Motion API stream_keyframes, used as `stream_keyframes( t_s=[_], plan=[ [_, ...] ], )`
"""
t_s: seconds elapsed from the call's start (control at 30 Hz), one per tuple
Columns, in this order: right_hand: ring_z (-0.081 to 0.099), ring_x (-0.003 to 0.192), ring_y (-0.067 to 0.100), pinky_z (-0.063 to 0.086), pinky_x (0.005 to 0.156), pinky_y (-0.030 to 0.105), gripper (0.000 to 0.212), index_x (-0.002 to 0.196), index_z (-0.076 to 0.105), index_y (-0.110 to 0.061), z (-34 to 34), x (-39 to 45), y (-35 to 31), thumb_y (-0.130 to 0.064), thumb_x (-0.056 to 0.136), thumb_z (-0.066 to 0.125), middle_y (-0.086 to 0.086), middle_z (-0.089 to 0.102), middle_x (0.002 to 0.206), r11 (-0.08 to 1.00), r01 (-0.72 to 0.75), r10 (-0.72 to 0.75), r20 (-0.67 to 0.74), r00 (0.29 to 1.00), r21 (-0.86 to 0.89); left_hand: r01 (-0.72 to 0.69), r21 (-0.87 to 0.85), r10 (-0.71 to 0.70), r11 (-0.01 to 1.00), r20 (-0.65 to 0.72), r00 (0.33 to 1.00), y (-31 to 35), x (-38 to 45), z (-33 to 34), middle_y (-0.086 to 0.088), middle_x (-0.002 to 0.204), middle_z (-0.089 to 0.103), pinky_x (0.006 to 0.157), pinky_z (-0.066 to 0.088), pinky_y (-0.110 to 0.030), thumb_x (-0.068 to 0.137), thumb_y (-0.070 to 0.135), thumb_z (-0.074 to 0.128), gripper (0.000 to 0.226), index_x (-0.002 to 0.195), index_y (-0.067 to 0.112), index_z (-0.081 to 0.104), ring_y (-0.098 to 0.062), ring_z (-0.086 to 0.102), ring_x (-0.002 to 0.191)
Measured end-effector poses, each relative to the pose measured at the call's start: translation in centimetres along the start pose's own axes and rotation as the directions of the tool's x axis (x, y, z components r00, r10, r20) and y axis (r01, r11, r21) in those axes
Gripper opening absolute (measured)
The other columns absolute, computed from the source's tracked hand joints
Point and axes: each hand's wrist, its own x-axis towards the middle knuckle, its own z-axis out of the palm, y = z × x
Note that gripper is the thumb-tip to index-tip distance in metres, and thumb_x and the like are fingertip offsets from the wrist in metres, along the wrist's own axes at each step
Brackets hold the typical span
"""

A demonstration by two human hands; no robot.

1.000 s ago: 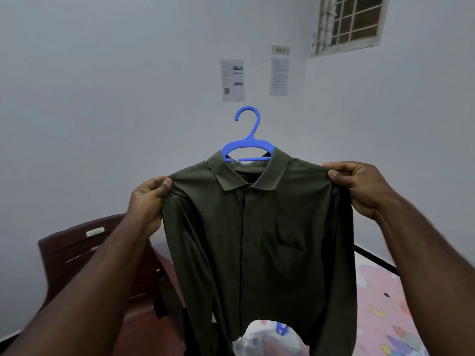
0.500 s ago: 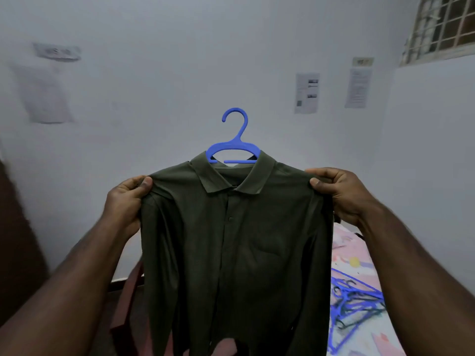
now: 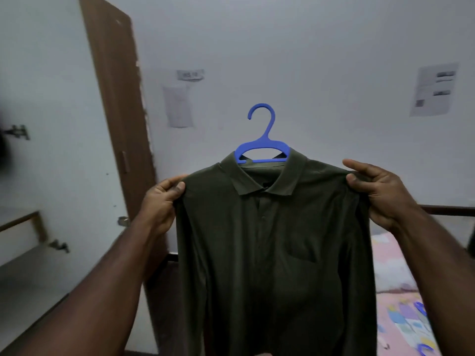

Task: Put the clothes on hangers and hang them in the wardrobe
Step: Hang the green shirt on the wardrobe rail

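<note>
A dark green collared shirt [image 3: 272, 247] hangs on a blue plastic hanger [image 3: 262, 145], held up in front of me with the hook pointing up. My left hand [image 3: 162, 204] pinches the shirt's left shoulder. At the other shoulder, my right hand [image 3: 377, 191] grips the cloth between thumb and fingers. To the left stands the wardrobe, its brown door [image 3: 115, 104] swung open and a white shelf [image 3: 23, 268] inside.
A bed with a pink patterned sheet [image 3: 395, 265] lies at the lower right, with blue hangers [image 3: 421, 309] on it. Papers [image 3: 433, 89] are stuck on the white wall behind. A dark blurred shape [image 3: 3, 147] is at the far left edge.
The view has swung left: the window and chair are gone, and the open wardrobe door and shelf have come into sight. Both hands keep their hold on the shirt's shoulders.
</note>
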Motion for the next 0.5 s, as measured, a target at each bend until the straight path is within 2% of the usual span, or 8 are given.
stream_keyframes(
  t_s=[0.1, 0.17, 0.27, 0.4, 0.5],
  plan=[
    [0.072, 0.080, 0.010, 0.059, 0.073, 0.021, 0.033, 0.116, 0.069, -0.014, 1.4, 0.2, 0.8, -0.001, 0.087, 0.061, 0.000, 0.077, 0.090, 1.000, -0.023, 0.022, 0.026, 0.999, 0.018, -0.059, 0.027, 0.060, 0.998, -0.063, 0.996, 1.8, -1.6, -1.5, -0.011, 0.104, 0.074, 0.091, 0.058, -0.029, 0.095, -0.002, 0.058, 0.030, 0.124, -0.005, 0.063, -0.016, 0.070, 0.090],
    [0.072, 0.080, 0.010, 0.059, 0.075, 0.022, 0.030, 0.115, 0.069, -0.013, 2.7, 0.3, 1.3, 0.000, 0.090, 0.058, 0.000, 0.077, 0.090, 0.999, -0.037, 0.035, 0.054, 0.998, 0.022, -0.071, 0.002, 0.071, 0.997, -0.092, 0.993, 3.1, -2.6, -2.6, -0.005, 0.099, 0.076, 0.086, 0.059, -0.025, 0.095, -0.003, 0.058, 0.025, 0.119, -0.001, 0.065, -0.013, 0.071, 0.088],
    [0.072, 0.080, 0.009, 0.060, 0.075, 0.022, 0.027, 0.112, 0.069, -0.013, 5.1, 0.5, 2.0, 0.001, 0.092, 0.056, -0.001, 0.077, 0.088, 0.997, -0.061, 0.056, 0.099, 0.994, 0.046, -0.070, -0.070, 0.060, 0.995, -0.136, 0.989, 5.0, -4.2, -4.8, -0.004, 0.103, 0.076, 0.089, 0.059, -0.027, 0.095, -0.004, 0.058, 0.026, 0.119, 0.003, 0.065, -0.015, 0.072, 0.093],
    [0.073, 0.083, 0.010, 0.059, 0.079, 0.024, 0.029, 0.111, 0.070, -0.013, 9.3, 0.9, 3.2, -0.005, 0.083, 0.062, 0.003, 0.077, 0.094, 0.993, -0.081, 0.065, 0.163, 0.985, 0.090, -0.092, -0.122, 0.068, 0.988, -0.192, 0.979, 7.3, -5.4, -8.9, -0.007, 0.115, 0.074, 0.096, 0.056, -0.031, 0.093, -0.004, 0.059, 0.030, 0.121, 0.006, 0.066, -0.019, 0.071, 0.103],
    [0.073, 0.079, 0.010, 0.059, 0.073, 0.021, 0.033, 0.110, 0.069, -0.011, 13.4, 0.9, 3.8, -0.007, 0.078, 0.063, 0.003, 0.077, 0.092, 0.988, -0.096, 0.069, 0.210, 0.975, 0.123, -0.119, -0.109, 0.088, 0.987, -0.256, 0.963, 9.1, -5.9, -12.0, -0.006, 0.110, 0.076, 0.094, 0.057, -0.031, 0.092, -0.003, 0.060, 0.030, 0.120, 0.007, 0.067, -0.018, 0.072, 0.097]
  ],
)
